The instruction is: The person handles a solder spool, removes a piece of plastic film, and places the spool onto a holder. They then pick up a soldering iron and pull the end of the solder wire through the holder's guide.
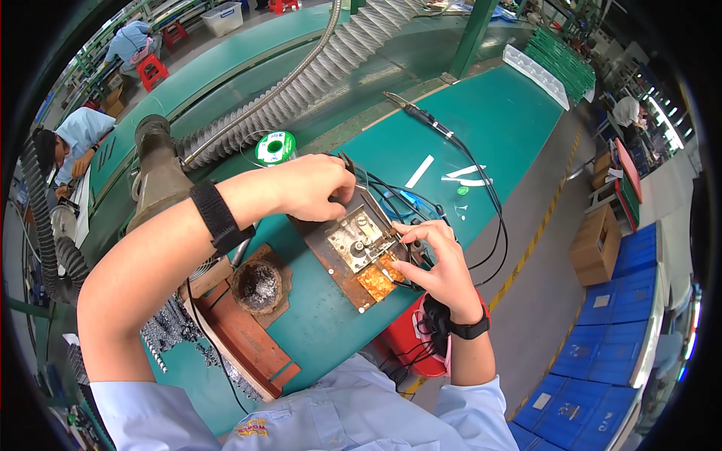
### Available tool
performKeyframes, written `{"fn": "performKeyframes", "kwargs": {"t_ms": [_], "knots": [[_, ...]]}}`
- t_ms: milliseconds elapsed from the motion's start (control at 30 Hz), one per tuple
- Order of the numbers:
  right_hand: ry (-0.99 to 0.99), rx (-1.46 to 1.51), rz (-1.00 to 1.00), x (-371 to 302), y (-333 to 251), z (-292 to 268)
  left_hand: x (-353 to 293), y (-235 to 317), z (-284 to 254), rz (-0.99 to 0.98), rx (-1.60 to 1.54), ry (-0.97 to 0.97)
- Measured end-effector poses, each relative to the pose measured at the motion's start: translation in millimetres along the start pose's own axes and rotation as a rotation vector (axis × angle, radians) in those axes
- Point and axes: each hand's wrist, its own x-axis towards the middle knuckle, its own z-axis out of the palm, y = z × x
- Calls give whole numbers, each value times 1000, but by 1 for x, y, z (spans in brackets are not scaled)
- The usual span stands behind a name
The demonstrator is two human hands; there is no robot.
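Between the fingers of the left hand [312, 184] and the right hand [444, 274], a metal fixture [344, 239] lies on the tabletop [519, 120]. Left fingers curl at its far edge; whether they grip anything cannot be told. The right thumb and forefinger stand apart at its right side, and what they grip, if anything, is unclear. Just left of the right thumb is an amber pad [376, 284]. Beyond the left fingers sits a solder spool [265, 152]; beyond the right fingers, a soldering iron [423, 115].
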Motion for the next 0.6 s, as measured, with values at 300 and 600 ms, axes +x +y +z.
{"fn": "performKeyframes", "kwargs": {"t_ms": [300, 600], "knots": [[-9, 35, 4, 0, 2, 0, -2, -11, 6, -63, 232, 35], [-6, 52, 12, 0, 4, 0, 1, -10, 13, 83, 191, 99]]}}
